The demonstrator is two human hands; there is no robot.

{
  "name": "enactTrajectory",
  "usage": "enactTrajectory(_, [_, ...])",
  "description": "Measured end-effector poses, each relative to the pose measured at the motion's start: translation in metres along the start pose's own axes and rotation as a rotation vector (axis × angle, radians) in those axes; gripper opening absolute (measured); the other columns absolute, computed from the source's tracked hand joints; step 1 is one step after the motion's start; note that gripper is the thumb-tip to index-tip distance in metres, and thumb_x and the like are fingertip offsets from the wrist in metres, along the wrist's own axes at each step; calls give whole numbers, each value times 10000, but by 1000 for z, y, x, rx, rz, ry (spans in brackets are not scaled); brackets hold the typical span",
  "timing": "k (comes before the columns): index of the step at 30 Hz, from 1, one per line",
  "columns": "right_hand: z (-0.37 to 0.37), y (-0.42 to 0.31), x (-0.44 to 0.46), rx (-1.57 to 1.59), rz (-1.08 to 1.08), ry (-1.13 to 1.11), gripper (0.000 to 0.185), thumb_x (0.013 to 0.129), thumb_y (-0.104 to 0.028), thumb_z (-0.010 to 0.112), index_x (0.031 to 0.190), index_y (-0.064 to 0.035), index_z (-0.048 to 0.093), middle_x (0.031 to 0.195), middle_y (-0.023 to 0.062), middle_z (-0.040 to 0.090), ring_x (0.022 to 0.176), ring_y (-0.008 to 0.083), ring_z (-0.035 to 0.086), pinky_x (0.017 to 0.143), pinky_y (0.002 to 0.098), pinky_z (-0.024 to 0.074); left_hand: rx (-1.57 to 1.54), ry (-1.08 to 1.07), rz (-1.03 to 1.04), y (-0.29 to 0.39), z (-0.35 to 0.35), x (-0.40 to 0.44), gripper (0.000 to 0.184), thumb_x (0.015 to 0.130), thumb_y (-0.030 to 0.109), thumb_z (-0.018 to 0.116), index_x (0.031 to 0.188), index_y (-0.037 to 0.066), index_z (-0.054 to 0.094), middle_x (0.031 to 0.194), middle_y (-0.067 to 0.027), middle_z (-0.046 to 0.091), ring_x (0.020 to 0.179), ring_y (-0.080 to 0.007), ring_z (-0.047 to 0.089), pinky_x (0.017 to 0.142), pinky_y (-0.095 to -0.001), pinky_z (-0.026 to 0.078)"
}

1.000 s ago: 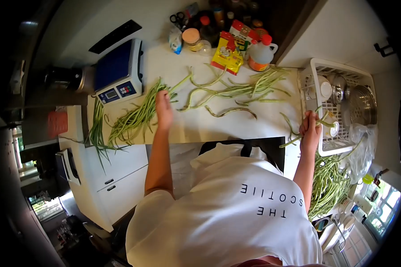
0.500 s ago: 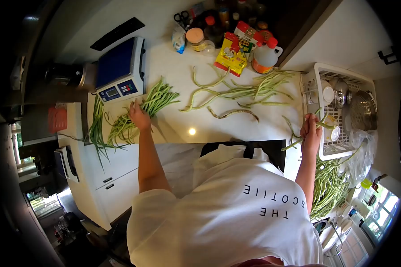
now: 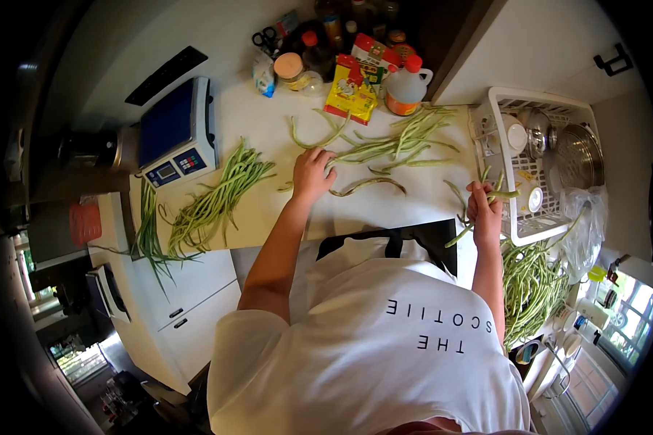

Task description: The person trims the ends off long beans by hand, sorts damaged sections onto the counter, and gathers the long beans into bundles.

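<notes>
My left hand (image 3: 312,176) rests palm down at the left end of the loose long green beans (image 3: 406,139) spread over the counter, its thumb apart from its curled fingers. Part of a bean is hidden beneath it. To its left lies a thick bunch of green beans (image 3: 228,187). A browned, curved bean (image 3: 370,183) lies just right of this hand. My right hand (image 3: 484,210) is closed round a few short green beans (image 3: 502,193), whose ends stick out on both sides, beside the white basket's near edge.
A blue-topped scale (image 3: 170,130) stands behind the bunch. Leafy greens (image 3: 150,228) hang over the counter's left edge. Seasoning packets (image 3: 352,88), a jug (image 3: 406,88) and jars stand at the back. At right are a dish basket (image 3: 511,214) and a large bean heap (image 3: 533,290).
My left hand first moved left onto the bunch of beans, then came back right to the loose beans. My right hand has kept hold of its beans. The view has shifted slightly.
</notes>
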State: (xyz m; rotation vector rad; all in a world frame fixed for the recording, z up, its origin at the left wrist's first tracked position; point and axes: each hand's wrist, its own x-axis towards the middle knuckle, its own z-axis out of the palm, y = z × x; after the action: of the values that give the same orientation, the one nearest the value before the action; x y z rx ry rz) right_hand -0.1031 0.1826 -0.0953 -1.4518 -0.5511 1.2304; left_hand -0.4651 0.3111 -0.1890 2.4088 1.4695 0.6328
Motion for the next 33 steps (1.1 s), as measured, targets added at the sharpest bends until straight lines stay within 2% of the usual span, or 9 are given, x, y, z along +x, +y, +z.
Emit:
enactTrajectory(3, [0, 2, -4, -43, 50, 4, 219, 964, -238, 581, 877, -40, 610, 549, -93, 317, 450, 19, 250, 425, 225, 198, -42, 138, 54, 21, 5, 11, 182, 741, 161, 701, 892, 98, 621, 830, -46, 578, 821, -270, 575, 725, -390, 454])
enactTrajectory(12, [-11, 8, -6, -143, 88, 74, 280, 931, -284, 618, 845, -19, 640, 548, -62, 389, 471, 49, 356, 448, 255, 274, -257, -106, 324, 114, 52, 42, 121, 740, 149, 720, 780, 95, 619, 757, -41, 585, 778, -260, 587, 683, -378, 473])
enactTrajectory(14, [-31, 32, 0, -611, -215, 154, 291, 899, -274, 652, 825, 7, 636, 563, 38, 505, 517, 130, 470, 501, 326, 384, -204, -194, 368, 116, 55, 36, 154, 717, 180, 745, 797, 109, 633, 817, -37, 590, 841, -245, 584, 727, -372, 470])
enactTrajectory(16, [-44, 47, 3, -888, -179, 186, 274, 869, -265, 657, 883, 8, 635, 732, 236, 628, 669, 379, 608, 637, 446, 467, -16, -281, 384, 110, 65, 25, 169, 705, 189, 757, 812, 119, 647, 896, -35, 584, 921, -238, 566, 782, -379, 453])
enactTrajectory(18, [-47, 63, 11, -1004, -158, 163, 270, 858, -245, 644, 972, -4, 602, 816, 247, 646, 785, 426, 623, 681, 481, 490, -41, -382, 312, 109, 72, 23, 156, 721, 168, 746, 837, 123, 653, 942, -31, 575, 965, -237, 551, 812, -373, 437])
enactTrajectory(24, [-33, 81, 37, -1319, -135, 196, 239, 854, -243, 638, 951, -29, 592, 814, 207, 660, 800, 413, 636, 696, 496, 496, -312, -227, 205, 127, 53, 33, 142, 833, 139, 695, 922, 70, 609, 891, -46, 640, 821, -227, 618, 723, -355, 480])
enactTrajectory(28, [-6, 21, 20, -690, -131, -42, 215, 875, -237, 674, 886, -24, 654, 706, 69, 615, 667, 216, 584, 599, 359, 449, -811, -290, -122, 148, 29, 42, 129, 920, 163, 635, 966, 51, 590, 928, -50, 673, 811, -164, 640, 717, -294, 492])
enactTrajectory(30, [11, 0, 13, -495, -98, -116, 213, 879, -235, 686, 866, -23, 669, 676, 14, 583, 633, 139, 533, 573, 310, 421, -1365, -401, -298, 159, 24, 48, 149, 973, 191, 574, 1026, 51, 585, 962, -39, 664, 875, -114, 619, 764, -266, 490])
enactTrajectory(33, [35, -22, 5, -279, -115, -212, 187, 871, -265, 717, 845, -89, 662, 620, -87, 449, 518, 19, 348, 462, 216, 247, -1526, -422, -338, 181, 13, 53, 187, 978, 201, 567, 1107, 67, 587, 1043, -32, 644, 942, -121, 606, 783, -288, 497])
